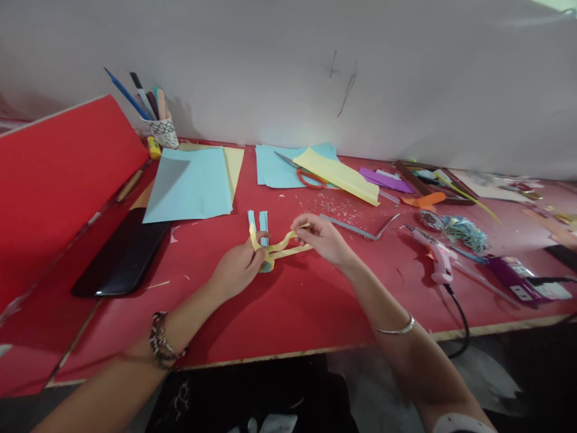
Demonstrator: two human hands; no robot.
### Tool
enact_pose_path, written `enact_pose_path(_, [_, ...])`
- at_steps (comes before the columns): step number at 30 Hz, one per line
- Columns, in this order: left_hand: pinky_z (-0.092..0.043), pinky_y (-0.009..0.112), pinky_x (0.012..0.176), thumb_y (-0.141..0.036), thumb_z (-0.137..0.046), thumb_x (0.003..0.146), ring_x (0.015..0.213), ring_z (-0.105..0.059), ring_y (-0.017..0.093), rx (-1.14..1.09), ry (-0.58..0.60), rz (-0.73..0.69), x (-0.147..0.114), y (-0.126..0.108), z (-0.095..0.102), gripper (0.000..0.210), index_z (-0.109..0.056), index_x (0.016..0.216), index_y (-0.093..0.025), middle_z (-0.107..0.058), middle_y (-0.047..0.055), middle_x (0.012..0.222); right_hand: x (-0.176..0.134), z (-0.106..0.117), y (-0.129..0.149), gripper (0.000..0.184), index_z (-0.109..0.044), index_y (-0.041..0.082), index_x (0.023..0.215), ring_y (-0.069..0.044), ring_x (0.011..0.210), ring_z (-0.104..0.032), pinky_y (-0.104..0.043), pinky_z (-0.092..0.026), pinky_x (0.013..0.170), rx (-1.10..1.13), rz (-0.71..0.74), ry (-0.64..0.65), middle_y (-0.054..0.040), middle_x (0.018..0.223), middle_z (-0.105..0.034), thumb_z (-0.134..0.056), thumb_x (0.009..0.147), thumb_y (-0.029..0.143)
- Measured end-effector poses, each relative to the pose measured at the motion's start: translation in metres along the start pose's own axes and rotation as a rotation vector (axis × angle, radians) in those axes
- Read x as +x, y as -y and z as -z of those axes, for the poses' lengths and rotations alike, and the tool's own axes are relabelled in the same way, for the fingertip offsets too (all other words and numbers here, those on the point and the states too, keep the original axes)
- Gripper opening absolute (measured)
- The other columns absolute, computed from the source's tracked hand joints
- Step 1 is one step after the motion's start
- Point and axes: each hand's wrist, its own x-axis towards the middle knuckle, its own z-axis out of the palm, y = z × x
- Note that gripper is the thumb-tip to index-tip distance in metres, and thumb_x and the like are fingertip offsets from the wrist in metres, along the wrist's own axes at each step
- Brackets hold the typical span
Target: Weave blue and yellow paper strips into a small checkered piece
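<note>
Interlaced paper strips are held above the red tabletop at the middle of the view. My left hand [238, 266] pinches the crossing where the light blue strips [264, 221] meet the yellow paper strips [288, 243]. Two blue ends point away from me, and the yellow ends run to the right. My right hand [322, 237] is closed on the upper yellow strip, thumb and fingers together near its end. The lower yellow strip reaches toward the same hand; whether it is gripped too I cannot tell. My left fingers partly cover the crossing.
Blue paper sheets [189, 186] and a black phone [124, 255] lie left. Scissors [311, 178] rest behind, beside folded yellow paper [338, 174]. A pink glue gun [439, 255], its cable over the table edge, and a purple box [518, 279] are right. A pen cup [162, 129] stands by the wall.
</note>
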Motion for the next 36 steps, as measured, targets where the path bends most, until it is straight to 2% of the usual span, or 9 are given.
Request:
enact_pose_path(4, [-0.039, 0.025, 0.055, -0.025, -0.024, 0.082, 0.059, -0.057, 0.016, 0.003, 0.009, -0.015, 0.0, 0.001, -0.001, 0.033, -0.056, 0.087, -0.017, -0.063, 0.004, 0.073, 0.004, -0.014, 0.008, 0.007, -0.052, 0.019, 0.078, -0.006, 0.052, -0.048, -0.02, -0.04, 0.051, 0.054, 0.031, 0.044, 0.0046, 0.065, -0.052, -0.047, 0.073, 0.017])
enact_pose_path(7, [-0.038, 0.024, 0.054, -0.024, -0.028, 0.08, 0.058, -0.056, 0.016, 0.023, -0.005, -0.021, 0.0, 0.002, -0.002, 0.029, -0.056, 0.08, -0.017, -0.064, 0.004, 0.074, 0.006, -0.018, 0.015, 0.008, -0.053, 0.019, 0.075, -0.006, 0.057, -0.048, -0.021, -0.04, 0.055, 0.009, 0.078, 0.078, 0.0036, 0.067, -0.053, -0.046, 0.074, 0.015])
enact_pose_path(12, [-0.04, 0.025, 0.056, -0.033, -0.025, 0.085, 0.062, -0.058, 0.017, -0.02, -0.009, -0.019, -0.001, 0.001, -0.001, 0.036, -0.056, 0.072, -0.018, -0.064, 0.005, 0.075, 0.009, -0.007, 0.021, 0.007, -0.055, 0.018, 0.073, -0.007, 0.058, -0.045, -0.022, -0.038, 0.055, -0.11, 0.128, -0.014, 0.0027, 0.068, -0.053, -0.048, 0.073, 0.018])
enact_pose_path(15, [-0.041, 0.026, 0.058, -0.035, -0.022, 0.086, 0.063, -0.058, 0.017, -0.051, -0.01, -0.031, -0.001, 0.001, 0.0, 0.041, -0.058, 0.089, -0.016, -0.063, 0.004, 0.072, 0.008, 0.0, 0.018, 0.006, -0.054, 0.018, 0.072, -0.007, 0.057, -0.044, -0.022, -0.037, 0.054, -0.14, 0.11, -0.056, 0.0024, 0.068, -0.052, -0.049, 0.073, 0.02])
enact_pose_path(18, [-0.041, 0.026, 0.057, -0.035, -0.018, 0.087, 0.059, -0.055, 0.017, -0.068, -0.011, -0.031, -0.001, 0.001, -0.001, 0.046, -0.052, 0.11, -0.014, -0.059, 0.001, 0.063, 0.006, 0.0, 0.012, 0.006, -0.054, 0.018, 0.072, -0.008, 0.058, -0.045, -0.022, -0.037, 0.055, -0.155, 0.073, -0.04, 0.0023, 0.068, -0.052, -0.049, 0.073, 0.021])
enact_pose_path(24, [-0.04, 0.026, 0.056, -0.033, -0.019, 0.087, 0.058, -0.054, 0.016, -0.063, -0.028, -0.035, 0.0, 0.003, -0.001, 0.047, -0.051, 0.113, -0.013, -0.055, 0.001, 0.061, 0.0, -0.006, 0.003, 0.007, -0.053, 0.019, 0.073, -0.007, 0.053, -0.042, -0.022, -0.036, 0.051, -0.162, 0.012, -0.001, 0.0031, 0.065, -0.05, -0.047, 0.074, 0.024])
enact_pose_path(27, [-0.039, 0.025, 0.056, -0.035, -0.018, 0.087, 0.057, -0.053, 0.016, -0.073, -0.029, -0.034, -0.001, 0.003, -0.001, 0.047, -0.055, 0.106, -0.013, -0.055, 0.0, 0.061, -0.001, -0.006, 0.003, 0.007, -0.052, 0.019, 0.074, -0.007, 0.052, -0.042, -0.022, -0.035, 0.05, -0.155, -0.006, 0.013, 0.0032, 0.064, -0.049, -0.047, 0.074, 0.023])
enact_pose_path(30, [-0.039, 0.026, 0.056, -0.035, -0.018, 0.087, 0.055, -0.052, 0.015, -0.076, -0.019, -0.022, -0.001, 0.003, -0.001, 0.045, -0.058, 0.088, -0.013, -0.055, 0.001, 0.06, -0.001, -0.005, 0.003, 0.008, -0.053, 0.018, 0.075, -0.007, 0.053, -0.043, -0.022, -0.036, 0.05, -0.148, -0.018, 0.004, 0.0028, 0.065, -0.049, -0.046, 0.074, 0.024])
enact_pose_path(36, [-0.037, 0.023, 0.051, -0.035, -0.02, 0.087, 0.05, -0.049, 0.013, -0.198, -0.048, -0.041, 0.0, 0.004, 0.0, 0.039, -0.052, 0.072, -0.017, -0.051, -0.001, 0.054, -0.002, -0.006, 0.0, 0.008, -0.053, 0.018, 0.073, -0.008, 0.053, -0.043, -0.021, -0.035, 0.051, -0.192, -0.001, 0.021, 0.0028, 0.065, -0.051, -0.046, 0.074, 0.021])
